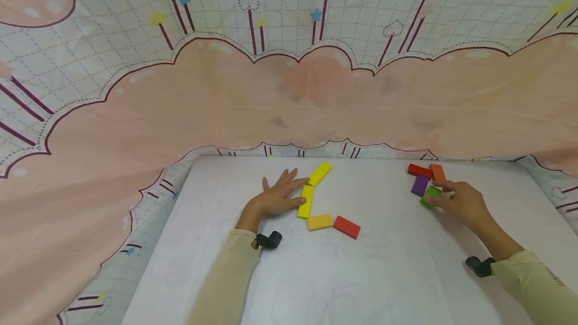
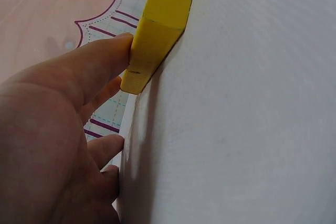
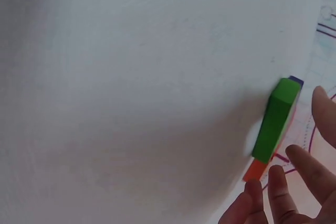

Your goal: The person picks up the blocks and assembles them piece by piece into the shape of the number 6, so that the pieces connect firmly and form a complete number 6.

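My left hand lies with fingers spread at the left side of a yellow block. In the left wrist view a fingertip touches the side of a yellow block. Another yellow block slants away beyond it; an orange-yellow block and a red block continue the curved row. Over at the right, my right hand is above a green block, thumb and forefinger apart around it. In the right wrist view the fingers appear separate from the green block.
Beside the green block lie a purple block, a red block and an orange block. All rest on a white tabletop. Patterned pink cloth hangs behind the table's far edge.
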Demonstrator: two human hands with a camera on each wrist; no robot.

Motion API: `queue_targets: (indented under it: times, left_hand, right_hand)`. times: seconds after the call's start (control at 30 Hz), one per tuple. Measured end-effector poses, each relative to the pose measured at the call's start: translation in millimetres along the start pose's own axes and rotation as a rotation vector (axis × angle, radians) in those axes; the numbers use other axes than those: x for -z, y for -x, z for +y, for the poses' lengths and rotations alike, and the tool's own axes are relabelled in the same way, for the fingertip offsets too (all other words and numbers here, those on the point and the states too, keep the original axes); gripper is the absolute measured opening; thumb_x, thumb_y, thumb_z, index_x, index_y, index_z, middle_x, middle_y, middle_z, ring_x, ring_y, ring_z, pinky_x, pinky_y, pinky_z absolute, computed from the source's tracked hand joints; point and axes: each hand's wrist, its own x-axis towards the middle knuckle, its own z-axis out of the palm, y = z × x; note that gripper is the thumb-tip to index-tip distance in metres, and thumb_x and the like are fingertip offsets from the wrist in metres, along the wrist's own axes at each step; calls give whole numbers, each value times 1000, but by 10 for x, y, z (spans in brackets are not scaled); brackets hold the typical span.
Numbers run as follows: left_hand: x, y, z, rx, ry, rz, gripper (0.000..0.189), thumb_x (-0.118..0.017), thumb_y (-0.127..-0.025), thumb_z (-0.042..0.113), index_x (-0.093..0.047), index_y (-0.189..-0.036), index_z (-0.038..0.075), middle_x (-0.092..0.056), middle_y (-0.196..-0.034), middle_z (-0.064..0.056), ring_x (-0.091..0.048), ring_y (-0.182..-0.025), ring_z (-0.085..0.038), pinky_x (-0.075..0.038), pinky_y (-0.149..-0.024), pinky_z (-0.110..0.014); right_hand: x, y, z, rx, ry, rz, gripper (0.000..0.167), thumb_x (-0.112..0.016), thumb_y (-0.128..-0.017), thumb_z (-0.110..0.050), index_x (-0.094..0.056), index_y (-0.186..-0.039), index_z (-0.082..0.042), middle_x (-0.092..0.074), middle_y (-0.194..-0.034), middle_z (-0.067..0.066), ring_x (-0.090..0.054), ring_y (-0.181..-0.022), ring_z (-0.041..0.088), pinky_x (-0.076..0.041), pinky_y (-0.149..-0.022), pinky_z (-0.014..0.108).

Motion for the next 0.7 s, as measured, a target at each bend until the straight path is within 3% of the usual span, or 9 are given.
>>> queue_targets:
  times: [0.2,0.4,0.7]
  left_hand:
    - [-12,-22,-11,2,7,8,66,-54,-99,56,-31,-159,43,-2,-174,2,10,-161,-23,22,-113,-73]
    - [-19,-44,-8,11,2,15,66,-55,-99,56,-32,-159,43,-4,-174,2,8,-161,-24,21,-113,-74]
    - [-13,-60,0,16,-1,13,66,-55,-99,57,-31,-159,42,-4,-174,1,8,-161,-25,20,-113,-75]
  right_hand:
    - [-1,-20,30,-45,13,-36,86,-73,-90,-50,-45,-147,8,-54,-127,41,-50,-114,57,-53,-83,61]
    - [-10,-54,61,-38,20,-47,84,-74,-90,-48,-45,-146,8,-55,-128,41,-50,-116,57,-53,-85,63]
    - [-49,-70,48,-65,-95,-18,84,-77,-88,-45,-41,-142,10,-51,-133,37,-53,-117,53,-56,-86,57]
